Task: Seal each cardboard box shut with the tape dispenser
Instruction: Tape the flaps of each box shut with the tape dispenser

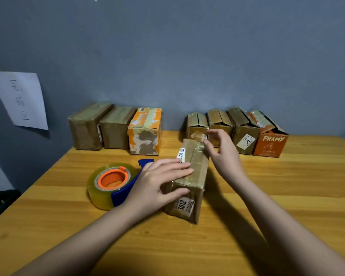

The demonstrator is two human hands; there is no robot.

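Cardboard box [189, 182] mid-tabletop [287, 196], taped seam | left hand [159, 182] flat on it, fingers straight | right hand [223, 154] fingers loose (holding nothing) | tape dispenser [114, 184] beside | seven boxes behind

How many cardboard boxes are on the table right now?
8: three taped boxes back left, four open-flapped boxes back right, and one box under the left hand. None looks hidden.

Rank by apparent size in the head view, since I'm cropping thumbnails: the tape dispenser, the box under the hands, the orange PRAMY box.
1. box under the hands, though it lies nearest the camera.
2. tape dispenser, close behind it.
3. orange PRAMY box, farther back, so its true size is unsure.
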